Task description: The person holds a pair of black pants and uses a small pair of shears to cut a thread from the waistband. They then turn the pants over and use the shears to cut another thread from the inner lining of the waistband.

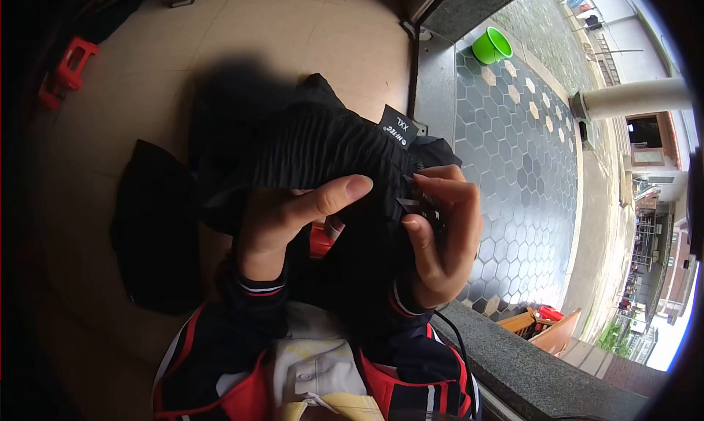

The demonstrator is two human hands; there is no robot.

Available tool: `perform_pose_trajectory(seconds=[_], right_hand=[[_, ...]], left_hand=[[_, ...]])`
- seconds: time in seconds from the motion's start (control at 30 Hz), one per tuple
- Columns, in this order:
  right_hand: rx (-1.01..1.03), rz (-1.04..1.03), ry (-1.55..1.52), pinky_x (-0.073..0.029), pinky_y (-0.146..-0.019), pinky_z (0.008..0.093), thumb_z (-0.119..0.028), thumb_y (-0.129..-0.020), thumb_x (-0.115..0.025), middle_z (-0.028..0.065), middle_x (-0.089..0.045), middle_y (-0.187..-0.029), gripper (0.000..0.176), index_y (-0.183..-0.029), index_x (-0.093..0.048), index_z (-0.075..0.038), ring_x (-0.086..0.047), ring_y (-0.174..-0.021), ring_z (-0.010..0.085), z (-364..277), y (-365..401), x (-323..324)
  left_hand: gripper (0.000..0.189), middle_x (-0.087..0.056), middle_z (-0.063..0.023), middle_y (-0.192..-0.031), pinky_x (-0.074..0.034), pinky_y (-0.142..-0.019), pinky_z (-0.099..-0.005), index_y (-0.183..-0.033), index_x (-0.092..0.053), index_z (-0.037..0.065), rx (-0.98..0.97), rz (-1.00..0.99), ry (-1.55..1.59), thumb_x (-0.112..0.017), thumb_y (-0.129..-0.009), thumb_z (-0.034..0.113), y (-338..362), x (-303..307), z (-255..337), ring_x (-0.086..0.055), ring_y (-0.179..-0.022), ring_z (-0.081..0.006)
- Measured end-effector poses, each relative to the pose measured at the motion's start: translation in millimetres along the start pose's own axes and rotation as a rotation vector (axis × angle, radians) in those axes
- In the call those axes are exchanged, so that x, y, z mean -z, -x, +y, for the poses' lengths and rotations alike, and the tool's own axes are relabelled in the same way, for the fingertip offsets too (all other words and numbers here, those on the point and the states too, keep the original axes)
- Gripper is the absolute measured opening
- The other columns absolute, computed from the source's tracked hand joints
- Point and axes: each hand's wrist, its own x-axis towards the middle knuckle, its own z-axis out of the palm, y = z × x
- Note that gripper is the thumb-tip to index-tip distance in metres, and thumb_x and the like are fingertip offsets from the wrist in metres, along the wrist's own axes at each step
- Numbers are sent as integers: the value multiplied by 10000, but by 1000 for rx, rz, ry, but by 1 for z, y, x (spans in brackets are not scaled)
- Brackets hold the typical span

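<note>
A black garment with a gathered elastic waistband [308,146] lies bunched in front of me. A black label marked XXL and HI-TEC [398,127] stands up from its upper edge. My left hand [293,216] is closed on the waistband, thumb on top and fingers hidden beneath the cloth. My right hand [449,234] is curled at the garment's right edge, thumb and forefinger close to the fabric. Between them shows a small tool with a pointed metal blade [411,203], mostly hidden in the palm.
Another dark cloth piece [158,230] is at the left. A red plastic stool [73,65] stands on the tiled floor at the upper left. Along the right runs a stone sill [506,362], with hexagon paving and a green bucket [491,47] outside. A black cable [458,333] hangs near my right sleeve.
</note>
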Motion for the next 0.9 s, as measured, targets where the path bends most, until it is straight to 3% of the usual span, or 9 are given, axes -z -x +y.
perform_pose_trajectory(seconds=[0.17,0.37,0.47,0.5,0.57,0.77,0.9], right_hand=[[-61,68,-49,-430,-561,243,-175,-596,-790,132,-588,-778,411,-882,-583,36,-575,-640,197,-1,-1,-1],[-7,97,13,-426,-546,229,-202,-524,-804,117,-601,-733,444,-849,-624,42,-576,-619,173,-4,-4,0],[37,131,40,-441,-542,225,-189,-512,-804,119,-610,-733,441,-847,-632,40,-591,-621,173,-5,-4,0],[35,132,40,-441,-542,225,-189,-512,-804,119,-610,-733,441,-847,-632,40,-591,-621,173,-5,-4,0],[96,145,70,-460,-534,224,-178,-505,-806,127,-617,-740,440,-847,-634,39,-606,-624,177,-5,-4,0],[146,166,137,-468,-501,230,-159,-492,-805,128,-617,-697,421,-825,-640,38,-615,-597,184,-7,-3,0],[151,218,153,-467,-493,230,-152,-489,-804,124,-617,-680,402,-807,-643,36,-617,-588,188,-3,-3,-3]], left_hand=[[251,-615,5,-759,-495,-649,-246,-818,-606,135,-164,-24,-177,-735,-626,40,-1,2,0,-598,-662,-127],[336,-618,10,-781,-497,-656,-261,-828,-592,205,-814,-4,-557,-770,-590,46,-10,4,-7,-609,-680,-147],[380,-620,13,-791,-498,-659,-268,-833,-586,240,-1003,48,-612,-787,-573,50,-13,3,-8,-614,-689,-158],[380,-620,13,-791,-498,-659,-268,-833,-586,240,-1002,46,-612,-787,-573,50,-11,4,-2,-614,-689,-158],[377,-620,13,-802,-496,-667,-280,-811,-578,233,-822,-183,-814,-769,-567,19,-7,6,14,-614,-700,-171],[358,-611,-3,-814,-486,-675,-284,-819,-594,211,-213,-144,-366,-760,-574,10,0,5,12,-602,-715,-172],[346,-604,-14,-822,-480,-681,-286,-824,-605,196,-12,-127,-204,-754,-578,3,1,4,10,-594,-725,-174]])
